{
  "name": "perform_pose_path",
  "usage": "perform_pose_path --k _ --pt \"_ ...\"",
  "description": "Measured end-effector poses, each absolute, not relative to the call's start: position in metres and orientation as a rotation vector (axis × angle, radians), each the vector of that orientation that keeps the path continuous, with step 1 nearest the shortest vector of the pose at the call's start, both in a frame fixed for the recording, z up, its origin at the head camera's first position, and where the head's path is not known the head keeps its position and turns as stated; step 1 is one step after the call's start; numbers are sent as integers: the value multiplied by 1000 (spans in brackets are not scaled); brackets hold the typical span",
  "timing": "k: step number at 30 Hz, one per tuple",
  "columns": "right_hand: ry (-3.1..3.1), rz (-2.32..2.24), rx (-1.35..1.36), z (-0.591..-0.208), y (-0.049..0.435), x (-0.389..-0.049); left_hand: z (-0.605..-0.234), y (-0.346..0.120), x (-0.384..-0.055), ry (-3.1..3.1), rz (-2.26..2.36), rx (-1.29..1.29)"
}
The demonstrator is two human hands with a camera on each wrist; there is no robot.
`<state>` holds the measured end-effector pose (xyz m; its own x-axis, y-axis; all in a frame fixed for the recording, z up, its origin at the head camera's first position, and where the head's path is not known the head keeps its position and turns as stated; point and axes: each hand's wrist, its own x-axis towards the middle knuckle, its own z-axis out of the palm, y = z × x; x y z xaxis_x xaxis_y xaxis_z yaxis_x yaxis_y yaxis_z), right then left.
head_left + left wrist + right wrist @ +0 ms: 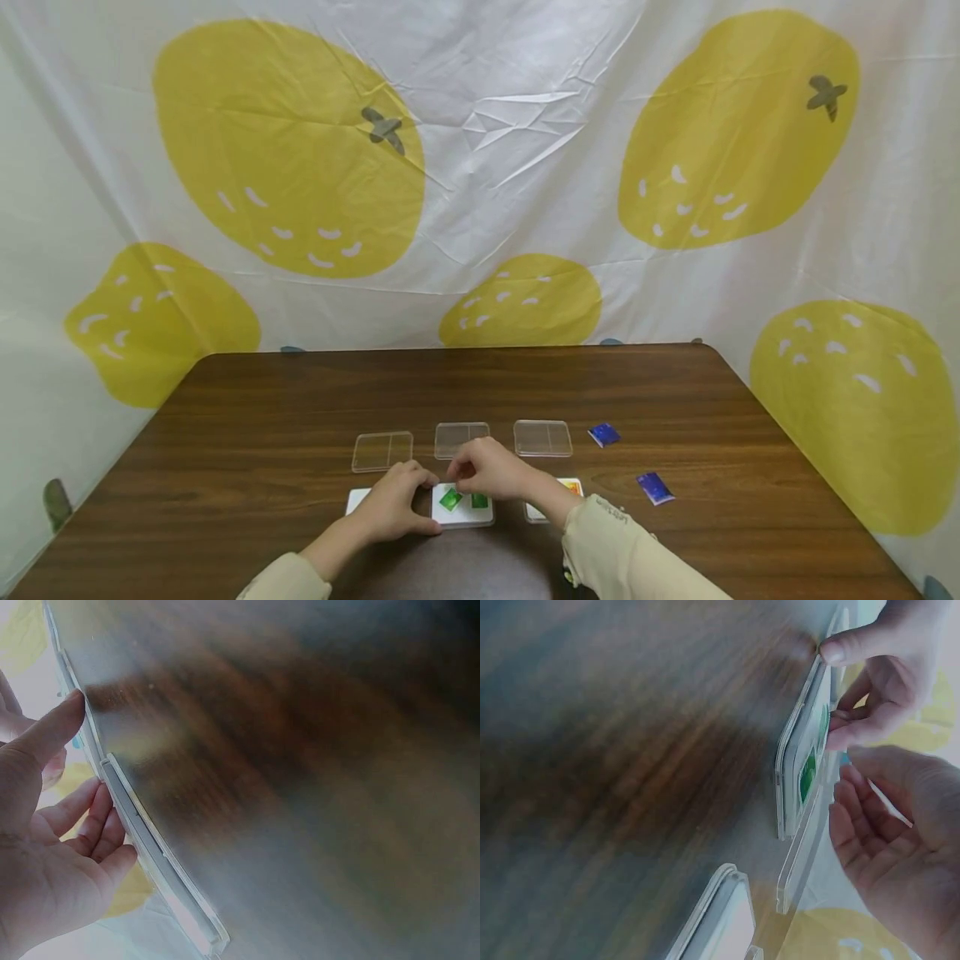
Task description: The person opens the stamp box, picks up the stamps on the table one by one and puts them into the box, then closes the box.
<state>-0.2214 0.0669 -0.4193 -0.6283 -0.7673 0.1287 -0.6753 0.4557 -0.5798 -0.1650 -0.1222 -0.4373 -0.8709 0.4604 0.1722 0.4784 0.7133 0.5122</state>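
Middle white case: it lay flat between the hands, the left hand at its side edge and the right above it [463, 515].
Green pieces: two rested on top of that case, just under the right hand's fingers [451, 500].
Left hand: it gripped the case, thumb on the near edge, a finger at the far one [396, 498].
Right hand: its fingers were bent over the far part of the case; whether they pinched anything, I could not tell [486, 468].
Left white case: partly hidden behind the left hand [357, 500].
Right white case: under the right forearm, orange-yellow print showing [535, 513].
Clear lids: three sat beyond the hands in a row [543, 438].
Blue packets: two lay right of the right hand, well apart from it [656, 488].
Counter: brown woodgrain beneath both hands [262, 433].
Backdrop cloth: white with yellow fruit, beyond the counter [517, 192].
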Motion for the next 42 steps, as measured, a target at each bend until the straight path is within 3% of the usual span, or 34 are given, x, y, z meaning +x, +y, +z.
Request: perform_pose_path --k 10,18,42 --pt "2458 -648 -1574 -416 57 -227 -438 -123 -165 -2871 -877 -792" --pt "2457 -443 -1663 -413 51 -226 -437 -122 -165 -2900 -888 -779" --pt "2412 -187 -1479 -404 35 -231 -440 -122 -167 -2899 -876 -763"
